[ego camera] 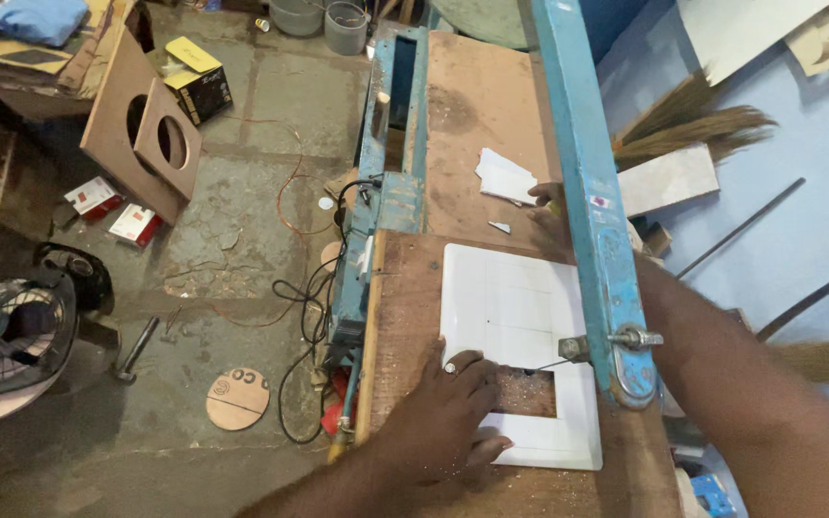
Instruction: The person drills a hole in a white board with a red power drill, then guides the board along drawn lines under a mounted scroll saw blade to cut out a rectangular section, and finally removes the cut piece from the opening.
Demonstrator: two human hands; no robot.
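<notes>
Two hands | left hand [453,403] flat, fingers spread – on white sheet [506,307] | right hand [549,206] beyond it – grip unclear

The sheet [515,307] under the left hand [448,412] is plain white, with faint grey grid lines across it. The desk [477,105] is reddish brown wood, dusted pale with shavings. The metal arm [582,182] is worn sky blue, chipped to grey, with a small red and white sticker. White scraps [504,177] lie further up. The floor [242,192] is dull grey-green concrete. The box [199,77] is yellow and black, the fan [7,331] black, the wall [798,192] pale blue.
</notes>
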